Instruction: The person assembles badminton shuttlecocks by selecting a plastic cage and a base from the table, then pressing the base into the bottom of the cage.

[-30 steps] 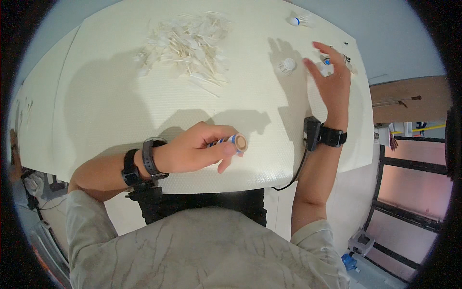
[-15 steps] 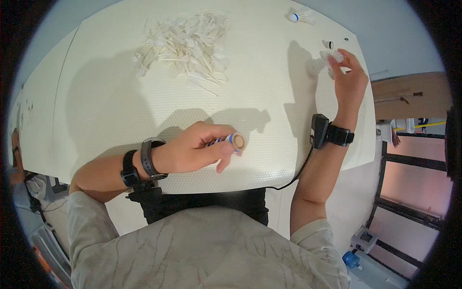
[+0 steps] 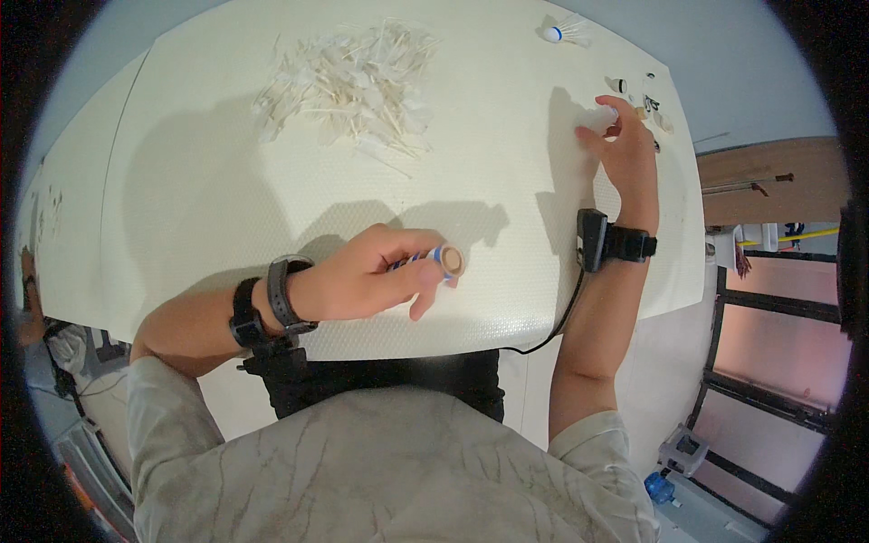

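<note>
My left hand (image 3: 367, 276) is closed around a short blue-and-white striped cylinder (image 3: 448, 261) near the table's front edge. Its round tan end points to the right, and the fingers cover most of its length. At the far right of the table, my right hand (image 3: 626, 140) has its thumb and index finger apart. A small white piece (image 3: 609, 115) shows between them; I cannot tell whether the fingers touch it. Close to the knuckles lie a small tan piece (image 3: 642, 113) and a black ring-like piece (image 3: 652, 104). The remaining right fingers are partly hidden.
A loose heap of white feathers (image 3: 348, 86) spreads over the far left-middle of the white table (image 3: 489, 172). One shuttlecock (image 3: 563, 33) with a blue band lies at the far right. Nearby sits a small black-and-white piece (image 3: 619, 86). A black cable (image 3: 570, 312) runs from my right wrist.
My right hand has moved left, and its fingers have spread from a pinch on something white. Small pieces it covered now show beside it. The left hand holds the striped cylinder almost unmoved.
</note>
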`<state>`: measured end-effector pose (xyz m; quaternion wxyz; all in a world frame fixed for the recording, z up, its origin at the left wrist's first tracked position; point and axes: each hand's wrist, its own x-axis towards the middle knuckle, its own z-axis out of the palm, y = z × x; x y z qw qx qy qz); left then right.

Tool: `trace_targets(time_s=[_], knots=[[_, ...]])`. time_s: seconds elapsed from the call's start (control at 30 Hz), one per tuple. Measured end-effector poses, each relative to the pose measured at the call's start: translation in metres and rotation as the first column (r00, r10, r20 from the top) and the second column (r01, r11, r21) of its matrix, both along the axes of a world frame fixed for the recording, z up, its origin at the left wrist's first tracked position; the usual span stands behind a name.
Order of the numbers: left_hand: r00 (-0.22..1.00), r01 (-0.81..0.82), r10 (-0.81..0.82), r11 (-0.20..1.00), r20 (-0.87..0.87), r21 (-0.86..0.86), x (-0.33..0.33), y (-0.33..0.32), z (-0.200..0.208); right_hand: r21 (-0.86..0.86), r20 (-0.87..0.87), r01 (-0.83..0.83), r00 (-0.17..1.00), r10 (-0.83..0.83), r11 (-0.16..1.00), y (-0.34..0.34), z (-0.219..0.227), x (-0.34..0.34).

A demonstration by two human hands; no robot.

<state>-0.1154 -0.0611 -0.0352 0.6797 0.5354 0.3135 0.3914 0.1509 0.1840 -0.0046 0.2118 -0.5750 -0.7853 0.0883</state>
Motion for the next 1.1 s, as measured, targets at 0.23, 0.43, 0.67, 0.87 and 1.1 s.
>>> trace_targets(time_s=[0.23,0.43,0.67,0.87,1.1], knots=[[0.992,-0.12,0.123,0.987,0.018,-0.105,0.003,0.0,0.004,-0.049,-0.141,-0.35,0.93,0.34,0.936,-0.02,-0.009,-0.038],[0.993,-0.119,0.118,0.991,-0.033,-0.058,0.001,0.001,0.006,-0.133,-0.315,-0.662,0.734,0.602,0.737,-0.05,0.0,-0.064],[0.992,-0.13,0.129,0.989,-0.009,-0.065,0.001,0.001,0.005,-0.283,-0.723,-0.889,0.444,0.529,0.361,-0.056,0.006,-0.059],[0.992,-0.121,0.118,0.988,-0.032,-0.092,0.002,0.002,0.004,-0.31,-0.705,-0.94,0.326,0.629,0.14,-0.058,0.011,-0.057],[0.992,-0.126,0.124,0.986,-0.019,-0.111,0.001,0.001,0.005,-0.322,-0.82,-0.946,0.295,0.491,0.032,-0.059,0.011,-0.056]])
